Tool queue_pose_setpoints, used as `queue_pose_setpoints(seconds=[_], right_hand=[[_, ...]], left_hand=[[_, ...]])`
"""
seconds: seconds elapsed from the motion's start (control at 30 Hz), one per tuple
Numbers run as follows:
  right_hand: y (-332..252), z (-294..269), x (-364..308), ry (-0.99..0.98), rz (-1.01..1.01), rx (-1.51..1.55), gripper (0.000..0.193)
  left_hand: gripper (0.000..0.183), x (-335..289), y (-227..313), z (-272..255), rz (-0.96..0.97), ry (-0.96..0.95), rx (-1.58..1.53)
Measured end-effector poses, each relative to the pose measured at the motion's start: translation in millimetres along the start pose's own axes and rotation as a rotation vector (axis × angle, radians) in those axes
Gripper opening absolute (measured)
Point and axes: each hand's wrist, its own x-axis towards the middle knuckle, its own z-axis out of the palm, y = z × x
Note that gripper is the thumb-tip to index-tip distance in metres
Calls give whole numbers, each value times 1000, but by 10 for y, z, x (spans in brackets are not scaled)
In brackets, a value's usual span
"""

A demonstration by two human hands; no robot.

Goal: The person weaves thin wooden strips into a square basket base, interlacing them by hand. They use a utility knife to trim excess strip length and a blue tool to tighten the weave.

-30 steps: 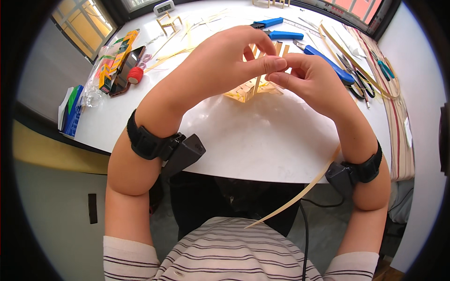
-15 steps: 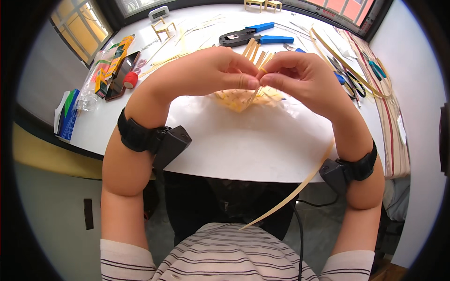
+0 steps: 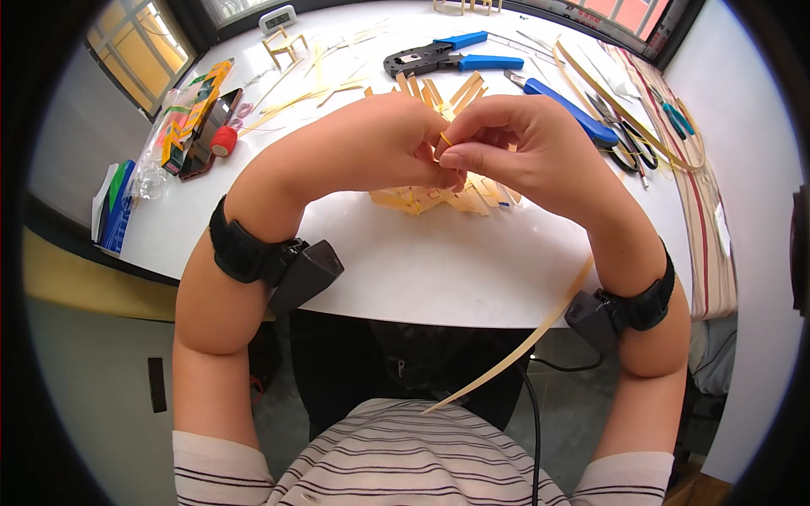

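Observation:
A woven piece of pale bamboo strips (image 3: 411, 199) sits on the white table beneath my hands, its loose strip ends fanning out behind and in front of them. My left hand (image 3: 413, 139) is closed at the piece, its fingers curled and partly hidden; the grip seems to be on the weave. Beside it, my right hand (image 3: 506, 139) pinches a narrow bamboo strip (image 3: 446, 138) between thumb and forefinger. A long bamboo strip (image 3: 527, 346) hangs past the table edge toward my lap; whether it joins the pinched one is hidden.
Behind the weave lie a blue-handled crimping tool (image 3: 430, 57) and a blue utility knife (image 3: 574, 111). Scissors (image 3: 629, 143) and green-handled pliers (image 3: 677, 121) are at right. A tiny chair (image 3: 284, 46), a phone (image 3: 207, 139) and a red roll (image 3: 224, 141) stand at left.
Both hands have shifted slightly left, and the woven piece has turned beneath them. More of the utility knife now shows. The whole view has moved a little.

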Motion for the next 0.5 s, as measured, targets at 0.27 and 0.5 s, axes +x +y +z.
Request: queue_pose_setpoints(seconds=[0.27, 0.5], right_hand=[[74, -711, 73, 311, -97, -343, 25], [466, -1110, -30, 177, 501, -838, 41]], left_hand=[[18, 44, 4, 62, -44, 112, -8], [15, 34, -11, 69, -84, 126, -111]])
